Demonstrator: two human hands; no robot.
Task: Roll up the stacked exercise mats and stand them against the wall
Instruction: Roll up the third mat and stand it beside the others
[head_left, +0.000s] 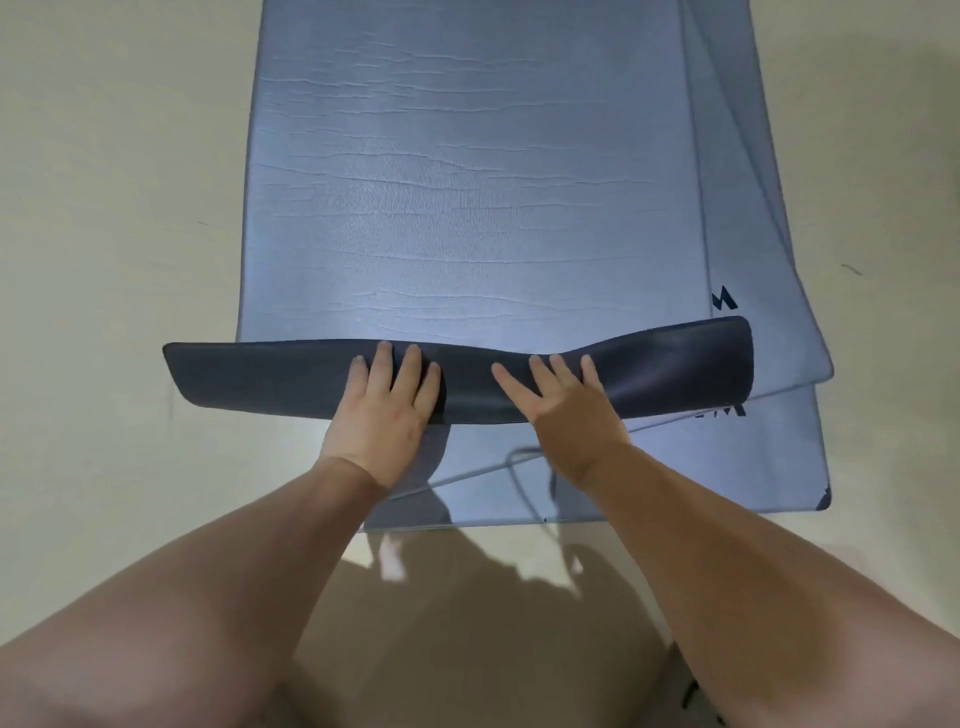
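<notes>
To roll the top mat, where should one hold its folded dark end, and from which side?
I would take the folded end from the near side, hands wider apart: the left hand and right hand press only its middle, and its right part bulges up loose.

Smooth cream floor (104, 208) carries a stack of blue-grey rectangular foam exercise mats (467, 182). Lowest mat (779, 457) lies flat on it, skewed rightward. Small dark scuff (852, 269) beside stack.

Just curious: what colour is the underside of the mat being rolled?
The underside is dark navy; head view shows it.
</notes>
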